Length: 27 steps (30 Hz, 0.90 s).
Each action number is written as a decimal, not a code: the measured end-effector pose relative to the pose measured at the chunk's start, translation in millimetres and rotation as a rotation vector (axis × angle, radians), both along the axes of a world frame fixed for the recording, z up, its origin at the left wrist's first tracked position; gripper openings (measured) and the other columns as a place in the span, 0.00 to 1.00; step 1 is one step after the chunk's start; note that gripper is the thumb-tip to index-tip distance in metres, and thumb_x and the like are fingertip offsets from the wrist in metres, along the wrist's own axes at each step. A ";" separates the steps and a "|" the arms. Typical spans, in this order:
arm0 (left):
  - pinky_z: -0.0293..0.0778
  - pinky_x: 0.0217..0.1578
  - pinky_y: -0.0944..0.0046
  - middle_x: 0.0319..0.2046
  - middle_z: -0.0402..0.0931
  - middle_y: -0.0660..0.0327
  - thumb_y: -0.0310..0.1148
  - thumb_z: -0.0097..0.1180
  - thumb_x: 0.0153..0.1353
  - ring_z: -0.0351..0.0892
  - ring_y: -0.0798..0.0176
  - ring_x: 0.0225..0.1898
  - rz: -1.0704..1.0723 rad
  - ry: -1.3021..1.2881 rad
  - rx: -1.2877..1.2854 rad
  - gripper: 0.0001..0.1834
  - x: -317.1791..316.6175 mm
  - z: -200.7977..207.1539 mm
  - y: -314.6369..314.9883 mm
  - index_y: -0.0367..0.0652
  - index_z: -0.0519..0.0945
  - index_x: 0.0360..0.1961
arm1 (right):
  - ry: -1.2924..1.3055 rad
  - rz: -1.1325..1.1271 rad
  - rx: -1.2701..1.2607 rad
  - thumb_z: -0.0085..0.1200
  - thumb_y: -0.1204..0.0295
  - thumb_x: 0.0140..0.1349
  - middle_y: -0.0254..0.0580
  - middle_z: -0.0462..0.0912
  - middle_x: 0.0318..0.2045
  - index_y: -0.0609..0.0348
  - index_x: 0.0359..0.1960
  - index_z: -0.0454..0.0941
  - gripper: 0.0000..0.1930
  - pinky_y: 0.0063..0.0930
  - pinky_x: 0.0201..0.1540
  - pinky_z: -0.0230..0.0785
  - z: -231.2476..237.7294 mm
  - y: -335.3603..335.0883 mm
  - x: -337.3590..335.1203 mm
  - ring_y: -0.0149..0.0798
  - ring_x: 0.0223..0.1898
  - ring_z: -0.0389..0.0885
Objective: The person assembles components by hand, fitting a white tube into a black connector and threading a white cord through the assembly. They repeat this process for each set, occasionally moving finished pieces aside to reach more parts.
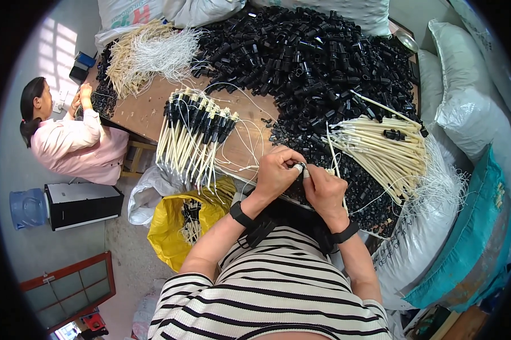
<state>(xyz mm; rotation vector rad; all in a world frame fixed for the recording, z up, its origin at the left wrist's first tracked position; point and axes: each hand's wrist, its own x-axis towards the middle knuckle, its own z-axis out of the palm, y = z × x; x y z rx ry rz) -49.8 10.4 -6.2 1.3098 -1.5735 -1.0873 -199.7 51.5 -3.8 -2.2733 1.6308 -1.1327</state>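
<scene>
Close in front of me at the table's near edge, my left hand [277,173] and my right hand [326,190] meet at the fingertips. Both are closed in a pinch on a small black plastic piece [303,165], mostly hidden by the fingers. Some fingertips have white wrapping. A thin cream rod with a white cord [333,148] passes beside my right hand; whether that hand grips it, I cannot tell. To the left lies a bundle of cream rods with black fittings [199,127]. More plain cream rods [380,153] with white cords lie to the right.
Black tubular fittings [306,51] heap over the table's [145,113] far side. Tiny black pieces [360,190] are spread by my right hand. A yellow bag [167,226] stands below left, and stuffed white sacks [470,90] crowd the right. A co-worker [77,136] sits at far left.
</scene>
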 end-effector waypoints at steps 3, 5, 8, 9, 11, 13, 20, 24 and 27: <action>0.69 0.27 0.73 0.30 0.80 0.63 0.19 0.59 0.46 0.76 0.73 0.29 0.022 -0.035 -0.085 0.06 4.8 -0.2 -3.8 0.39 0.84 0.26 | -0.280 0.120 0.151 0.60 0.78 0.53 0.34 0.73 0.17 0.58 0.43 0.79 0.14 0.23 0.19 0.60 0.9 3.9 -2.6 0.30 0.15 0.70; 0.73 0.34 0.64 0.31 0.79 0.58 0.23 0.61 0.41 0.78 0.56 0.34 -0.013 -0.169 -0.362 0.12 9.0 2.3 -10.1 0.40 0.83 0.32 | -0.545 0.091 0.400 0.60 0.77 0.55 0.28 0.70 0.17 0.60 0.44 0.79 0.14 0.20 0.19 0.56 6.3 4.8 -7.5 0.25 0.15 0.65; 0.74 0.40 0.58 0.36 0.80 0.56 0.21 0.61 0.39 0.79 0.52 0.38 -0.309 -0.127 -0.593 0.24 4.1 24.4 -15.7 0.40 0.80 0.43 | -1.394 0.191 0.790 0.56 0.78 0.61 0.20 0.71 0.20 0.65 0.44 0.79 0.10 0.14 0.20 0.50 14.7 2.3 -23.1 0.15 0.18 0.58; 0.75 0.38 0.58 0.33 0.79 0.55 0.25 0.62 0.41 0.79 0.52 0.36 -0.400 -0.153 -0.409 0.27 4.6 27.5 -8.8 0.40 0.77 0.48 | -1.484 0.240 0.806 0.56 0.78 0.61 0.21 0.72 0.21 0.65 0.44 0.79 0.10 0.14 0.21 0.49 17.5 1.8 -28.0 0.15 0.18 0.58; 0.76 0.37 0.57 0.39 0.81 0.53 0.24 0.62 0.42 0.81 0.51 0.37 -0.503 -0.169 -0.304 0.27 6.9 3.7 -6.8 0.42 0.79 0.50 | -1.550 0.308 0.829 0.54 0.79 0.62 0.26 0.79 0.25 0.65 0.46 0.80 0.11 0.14 0.20 0.50 16.8 1.3 -35.6 0.16 0.17 0.58; 0.76 0.35 0.57 0.39 0.81 0.51 0.25 0.62 0.43 0.81 0.50 0.36 -0.527 -0.189 -0.250 0.25 7.3 2.2 -11.7 0.42 0.80 0.48 | -1.226 0.211 0.784 0.53 0.79 0.62 0.29 0.81 0.24 0.62 0.47 0.80 0.12 0.15 0.20 0.53 16.1 1.0 -37.5 0.17 0.17 0.61; 0.75 0.28 0.55 0.27 0.80 0.55 0.28 0.58 0.45 0.81 0.49 0.29 -0.377 -0.423 -0.282 0.14 13.9 6.3 -9.0 0.42 0.82 0.37 | -0.043 0.173 0.247 0.61 0.76 0.53 0.45 0.81 0.24 0.55 0.45 0.83 0.16 0.27 0.24 0.69 16.5 2.9 -27.2 0.38 0.18 0.77; 0.74 0.24 0.55 0.21 0.76 0.59 0.27 0.57 0.45 0.80 0.54 0.25 -0.411 -0.675 -0.473 0.07 6.7 22.6 -0.5 0.44 0.77 0.29 | -0.565 0.021 0.796 0.64 0.76 0.55 0.23 0.65 0.14 0.62 0.36 0.80 0.08 0.17 0.21 0.51 13.4 -5.9 -25.6 0.18 0.17 0.57; 0.74 0.22 0.56 0.19 0.72 0.61 0.27 0.57 0.45 0.79 0.56 0.24 -0.374 -0.713 -0.537 0.06 14.7 23.2 0.5 0.45 0.74 0.27 | -0.593 0.039 0.810 0.65 0.76 0.53 0.22 0.62 0.13 0.62 0.34 0.80 0.08 0.18 0.21 0.50 13.3 -10.5 -15.7 0.18 0.18 0.56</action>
